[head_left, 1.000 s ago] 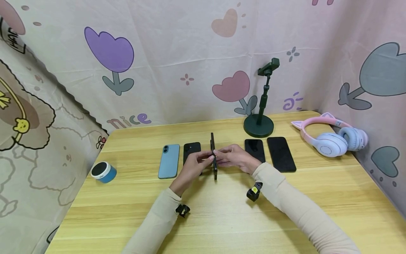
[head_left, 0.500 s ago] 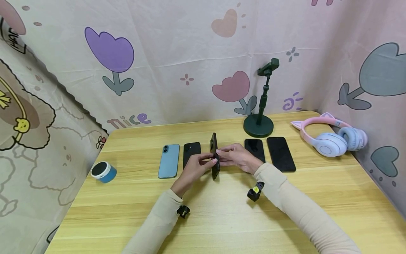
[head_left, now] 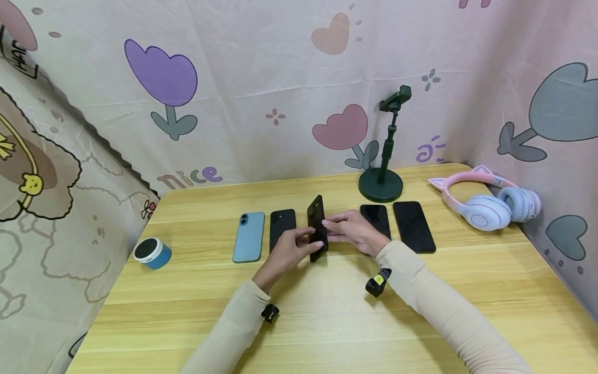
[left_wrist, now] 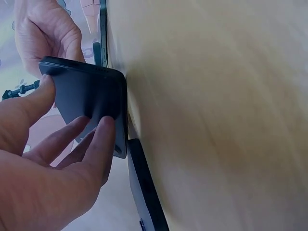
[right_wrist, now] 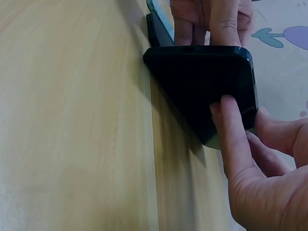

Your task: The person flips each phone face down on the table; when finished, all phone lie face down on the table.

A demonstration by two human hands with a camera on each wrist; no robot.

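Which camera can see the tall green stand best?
The head view: it shows the whole green stand, base to top. In the left wrist view it's sideways and partly behind the held phone; the right wrist view doesn't show it.

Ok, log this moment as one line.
left hand: grips black smartphone | right hand: grips it | light-blue smartphone: flat on table

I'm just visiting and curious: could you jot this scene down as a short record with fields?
Held: black phone, turned on edge
Left grip: holds it
Right grip: holds it
Left of it: charcoal phone, blue phone, blue-and-white tub
Right of it: half-hidden phone, large dark phone, headphones
Behind, rightward: green stand
Surface: wooden table
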